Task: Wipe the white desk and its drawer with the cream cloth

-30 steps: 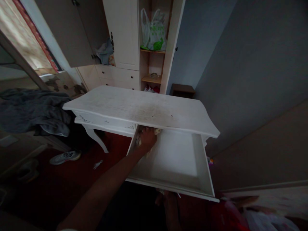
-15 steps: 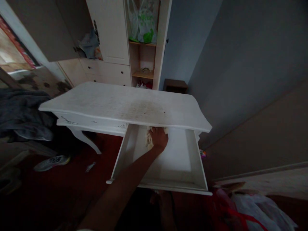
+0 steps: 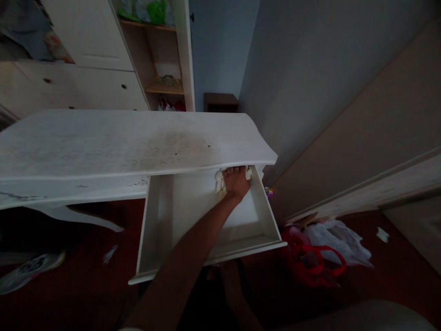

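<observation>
My left hand (image 3: 237, 182) reaches into a pulled-out white drawer (image 3: 193, 202) and presses on a cream cloth (image 3: 219, 181) near its back right corner. Bits of the cloth stick out on both sides of the hand, and the fingers bend over it. The drawer belongs to a white desk (image 3: 113, 138), whose top has a dark smudged patch and small dark marks. Below the drawer's front edge, in shadow, is my right hand (image 3: 228, 270); its fingers are mostly hidden, and I cannot tell whether it touches the drawer.
A white cabinet (image 3: 99, 87) with open shelves stands behind the desk, beside a small brown box-like unit (image 3: 221, 102). A wall runs along the right. On the dark red floor lie a red bag (image 3: 306, 262), a white plastic bag (image 3: 339, 241) and a shoe (image 3: 31, 271).
My left hand and the cloth have moved right across the drawer bottom, from near its back middle to the back right corner. The view has turned right and down.
</observation>
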`<state>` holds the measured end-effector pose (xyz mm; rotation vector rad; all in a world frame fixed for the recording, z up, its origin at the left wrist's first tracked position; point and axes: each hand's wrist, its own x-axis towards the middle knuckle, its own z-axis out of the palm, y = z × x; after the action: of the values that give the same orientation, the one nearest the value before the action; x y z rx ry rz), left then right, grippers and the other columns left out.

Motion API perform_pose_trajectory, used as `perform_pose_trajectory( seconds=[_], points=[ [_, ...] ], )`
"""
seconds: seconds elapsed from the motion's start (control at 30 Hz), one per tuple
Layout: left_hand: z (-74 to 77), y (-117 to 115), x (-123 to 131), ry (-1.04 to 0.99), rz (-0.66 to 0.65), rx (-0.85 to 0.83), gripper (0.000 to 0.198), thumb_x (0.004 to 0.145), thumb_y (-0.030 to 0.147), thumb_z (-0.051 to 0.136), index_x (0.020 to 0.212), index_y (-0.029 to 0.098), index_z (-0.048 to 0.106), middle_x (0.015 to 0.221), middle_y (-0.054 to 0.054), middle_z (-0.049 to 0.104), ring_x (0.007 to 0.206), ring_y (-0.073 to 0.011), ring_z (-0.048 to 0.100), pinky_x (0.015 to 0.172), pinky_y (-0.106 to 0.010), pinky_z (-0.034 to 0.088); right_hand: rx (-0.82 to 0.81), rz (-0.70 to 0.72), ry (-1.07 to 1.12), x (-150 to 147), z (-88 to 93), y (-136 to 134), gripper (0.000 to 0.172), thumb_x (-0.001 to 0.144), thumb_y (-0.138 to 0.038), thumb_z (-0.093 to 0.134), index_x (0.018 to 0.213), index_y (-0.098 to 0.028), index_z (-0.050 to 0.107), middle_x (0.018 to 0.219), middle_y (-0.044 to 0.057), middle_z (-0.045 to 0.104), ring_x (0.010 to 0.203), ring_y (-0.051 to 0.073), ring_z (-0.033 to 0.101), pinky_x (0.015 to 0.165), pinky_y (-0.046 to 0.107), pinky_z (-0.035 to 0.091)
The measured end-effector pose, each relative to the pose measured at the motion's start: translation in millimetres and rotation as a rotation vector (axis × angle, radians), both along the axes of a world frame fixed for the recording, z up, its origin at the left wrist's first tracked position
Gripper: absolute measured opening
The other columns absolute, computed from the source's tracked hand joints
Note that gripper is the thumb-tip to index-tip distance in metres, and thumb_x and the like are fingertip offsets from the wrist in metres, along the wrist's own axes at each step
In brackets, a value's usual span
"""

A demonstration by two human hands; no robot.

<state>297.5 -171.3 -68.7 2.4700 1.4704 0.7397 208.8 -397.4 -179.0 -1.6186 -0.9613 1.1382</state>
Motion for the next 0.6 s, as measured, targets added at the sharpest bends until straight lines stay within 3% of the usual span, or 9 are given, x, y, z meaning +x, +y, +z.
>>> perform_pose_trajectory(
  seconds=[0.17,0.3,0.5,0.6],
  points=[
    [2.3,-16,-12,0.122,-0.165,-0.060,0.032,0.080,0.029,0.063,0.110,0.019,0.065,0.112,-0.011,0.068,0.110,-0.0299,0.057,0.095,-0.046,0.039,0.084,-0.141,0.295,-4,14.7,6,0.065,0.084,-0.071,0.044,0.049,-0.020,0.064,0.044,0.004,0.060,0.045,0.016,0.058,0.050,0.026,0.048],
    [8.2,-36,-16,0.219,-0.276,-0.213,0.033,0.075,0.031,0.066,0.107,0.023,0.071,0.106,-0.008,0.072,0.106,-0.0295,0.061,0.092,-0.044,0.043,0.098,-0.155,0.338,-6,22.0,10,0.066,0.081,-0.074,0.044,0.049,-0.019,0.064,0.041,0.003,0.057,0.039,0.013,0.052,0.047,0.024,0.045],
    [12.3,-71,-30,0.432,-0.755,-0.331,0.035,0.070,0.028,0.065,0.103,0.028,0.076,0.099,-0.006,0.076,0.101,-0.0307,0.065,0.085,-0.043,0.049,0.077,-0.164,0.377,-3,22.7,11,0.058,0.078,-0.069,0.051,0.049,-0.020,0.061,0.040,0.002,0.057,0.039,0.013,0.052,0.047,0.024,0.045],
    [9.4,-80,-34,0.457,-0.868,-0.281,0.032,0.070,0.025,0.063,0.099,0.025,0.076,0.098,-0.007,0.075,0.100,-0.0310,0.065,0.085,-0.045,0.049,0.073,-0.148,0.382,-1,21.6,11,0.053,0.078,-0.063,0.052,0.049,-0.020,0.061,0.041,0.002,0.058,0.041,0.014,0.054,0.047,0.024,0.046]
  ],
)
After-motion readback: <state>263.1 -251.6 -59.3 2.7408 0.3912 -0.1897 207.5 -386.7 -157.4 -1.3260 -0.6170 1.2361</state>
